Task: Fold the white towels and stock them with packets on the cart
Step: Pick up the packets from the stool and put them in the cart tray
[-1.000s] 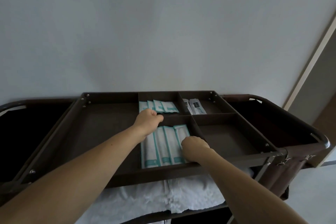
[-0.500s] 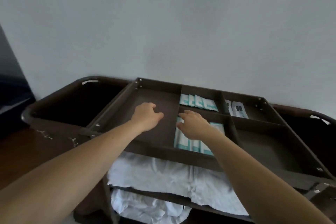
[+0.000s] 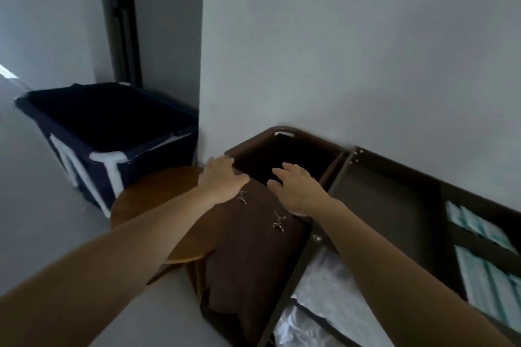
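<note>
The dark brown cart (image 3: 394, 194) fills the right of the view, its top tray split into compartments. White and teal packets (image 3: 485, 270) lie in the compartments at the far right edge. White towels (image 3: 324, 290) lie on the shelf under the tray. A brown fabric bag (image 3: 253, 239) hangs at the cart's left end. My left hand (image 3: 221, 179) hovers with relaxed fingers over the bag's near rim, holding nothing. My right hand (image 3: 296, 189) reaches over the bag's dark opening, fingers spread and empty.
A round wooden table (image 3: 158, 200) stands left of the cart, partly under my left forearm. A navy fabric bin (image 3: 107, 132) with white trim sits on the floor behind it, beside a wall corner and a dark door frame (image 3: 121, 17).
My view swung left. Both hands left the packet compartments and moved left to the bag at the cart's end. The bin and round table came into view.
</note>
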A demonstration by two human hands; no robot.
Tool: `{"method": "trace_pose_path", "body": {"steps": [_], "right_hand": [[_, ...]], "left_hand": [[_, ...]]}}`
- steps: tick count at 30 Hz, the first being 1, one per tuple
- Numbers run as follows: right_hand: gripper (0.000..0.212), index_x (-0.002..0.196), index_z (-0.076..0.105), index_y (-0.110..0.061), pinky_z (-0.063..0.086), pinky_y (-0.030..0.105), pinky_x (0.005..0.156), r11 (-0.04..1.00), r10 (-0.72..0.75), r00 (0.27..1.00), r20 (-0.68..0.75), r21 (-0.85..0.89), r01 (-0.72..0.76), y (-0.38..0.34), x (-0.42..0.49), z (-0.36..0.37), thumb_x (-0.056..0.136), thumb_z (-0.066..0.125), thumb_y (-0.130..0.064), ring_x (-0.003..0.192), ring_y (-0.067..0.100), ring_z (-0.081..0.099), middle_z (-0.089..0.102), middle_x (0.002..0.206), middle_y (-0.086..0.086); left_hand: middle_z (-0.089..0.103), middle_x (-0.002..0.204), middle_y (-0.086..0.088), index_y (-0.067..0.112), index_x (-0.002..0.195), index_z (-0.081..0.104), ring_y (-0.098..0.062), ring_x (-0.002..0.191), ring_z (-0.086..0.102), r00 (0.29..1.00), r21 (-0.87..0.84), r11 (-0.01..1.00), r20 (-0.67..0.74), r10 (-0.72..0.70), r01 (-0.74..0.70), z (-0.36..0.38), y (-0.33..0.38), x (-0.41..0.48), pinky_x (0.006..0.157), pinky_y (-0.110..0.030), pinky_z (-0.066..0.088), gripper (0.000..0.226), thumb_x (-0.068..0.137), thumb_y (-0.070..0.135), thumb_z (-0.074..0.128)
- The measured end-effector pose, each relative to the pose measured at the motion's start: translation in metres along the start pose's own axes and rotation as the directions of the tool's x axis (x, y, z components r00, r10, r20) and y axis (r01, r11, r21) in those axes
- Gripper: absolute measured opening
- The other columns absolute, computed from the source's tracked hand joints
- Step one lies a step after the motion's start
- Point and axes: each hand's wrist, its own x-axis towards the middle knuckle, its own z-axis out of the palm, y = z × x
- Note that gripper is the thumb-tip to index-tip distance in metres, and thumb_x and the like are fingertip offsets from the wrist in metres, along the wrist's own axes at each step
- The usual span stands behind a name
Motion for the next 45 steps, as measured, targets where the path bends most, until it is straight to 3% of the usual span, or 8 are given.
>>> {"method": "trace_pose_path", "body": {"steps": [14, 22, 25, 27, 36, 39, 41, 45], "right_hand": [[0.051, 0.150, 0.035, -0.019, 0.023, 0.045, 0.119, 0.978, -0.206, 0.972, 0.115, -0.008, 0.209, -0.186, 0.163, 0.048, 0.106, 0.029, -0.044, 0.145, 0.028, 0.025, 0.030, 0.157, 0.006], [0.053, 0.148, 0.037, -0.014, 0.032, 0.039, 0.111, 0.974, -0.216, 0.945, 0.245, -0.012, 0.225, -0.192, 0.305, 0.053, 0.105, 0.032, -0.044, 0.137, 0.029, 0.039, 0.038, 0.153, 0.011], [0.051, 0.145, 0.041, -0.013, 0.037, 0.038, 0.105, 0.974, -0.218, 0.938, 0.270, -0.007, 0.228, -0.194, 0.357, 0.053, 0.104, 0.035, -0.043, 0.131, 0.031, 0.045, 0.043, 0.148, 0.012], [0.049, 0.142, 0.044, -0.012, 0.039, 0.039, 0.104, 0.978, -0.198, 0.938, 0.284, 0.001, 0.207, -0.192, 0.388, 0.056, 0.103, 0.037, -0.041, 0.128, 0.031, 0.047, 0.046, 0.145, 0.013], [0.059, 0.149, 0.033, -0.006, 0.034, 0.039, 0.112, 0.998, -0.036, 0.931, 0.364, -0.035, 0.052, -0.172, 0.489, 0.084, 0.103, 0.041, -0.041, 0.138, 0.030, 0.038, 0.035, 0.154, 0.014], [0.065, 0.150, 0.031, -0.006, 0.035, 0.037, 0.111, 0.997, 0.082, 0.923, 0.376, -0.028, -0.077, -0.162, 0.522, 0.109, 0.101, 0.046, -0.046, 0.138, 0.030, 0.039, 0.034, 0.155, 0.014], [0.068, 0.150, 0.031, -0.006, 0.036, 0.036, 0.110, 0.983, 0.178, 0.905, 0.387, -0.027, -0.182, -0.156, 0.542, 0.123, 0.099, 0.049, -0.047, 0.137, 0.031, 0.040, 0.035, 0.155, 0.014], [0.065, 0.147, 0.038, -0.006, 0.040, 0.039, 0.107, 0.932, 0.341, 0.866, 0.365, -0.012, -0.362, -0.145, 0.571, 0.153, 0.096, 0.053, -0.045, 0.133, 0.033, 0.045, 0.040, 0.151, 0.016]], "left_hand": [[0.022, 0.162, -0.003, 0.015, 0.154, 0.027, -0.023, 0.149, 0.016, 0.977, -0.037, 0.977, -0.039, -0.212, 0.210, -0.110, -0.173, 0.081, 0.115, -0.047, 0.031, 0.070, 0.093, 0.035, 0.055], [0.026, 0.159, -0.005, 0.013, 0.154, 0.028, -0.024, 0.145, 0.027, 0.960, 0.020, 0.960, -0.017, -0.279, 0.280, -0.137, -0.201, 0.173, 0.115, -0.045, 0.033, 0.072, 0.093, 0.038, 0.056], [0.044, 0.148, -0.007, 0.012, 0.143, 0.044, -0.028, 0.133, 0.043, 0.955, 0.024, 0.955, -0.023, -0.295, 0.296, -0.149, -0.203, 0.218, 0.107, -0.048, 0.042, 0.072, 0.083, 0.048, 0.056], [0.056, 0.135, -0.013, 0.011, 0.134, 0.052, -0.032, 0.119, 0.055, 0.949, -0.022, 0.949, -0.034, -0.314, 0.313, -0.149, -0.209, 0.247, 0.097, -0.051, 0.050, 0.079, 0.070, 0.056, 0.054], [0.045, 0.147, -0.003, 0.019, 0.154, 0.030, -0.021, 0.124, 0.052, 0.938, -0.106, 0.944, 0.188, -0.290, 0.313, -0.126, -0.247, 0.356, 0.100, -0.032, 0.045, 0.069, 0.094, 0.040, 0.057], [0.051, 0.101, 0.014, 0.032, 0.108, 0.053, -0.005, 0.087, 0.053, 0.938, -0.109, 0.956, 0.253, -0.237, 0.271, -0.112, -0.275, 0.403, 0.077, -0.025, 0.043, 0.011, 0.097, 0.035, 0.056], [0.041, 0.082, 0.016, 0.036, 0.081, 0.039, -0.001, 0.072, 0.046, 0.932, -0.127, 0.964, 0.311, -0.187, 0.235, -0.112, -0.282, 0.430, 0.065, -0.021, 0.041, 0.024, 0.099, 0.031, 0.055], [0.054, 0.096, 0.008, 0.032, 0.089, 0.055, -0.015, 0.088, 0.060, 0.916, -0.130, 0.977, 0.388, -0.108, 0.170, -0.107, -0.307, 0.490, 0.070, -0.029, 0.049, 0.011, 0.099, 0.028, 0.054]]}}
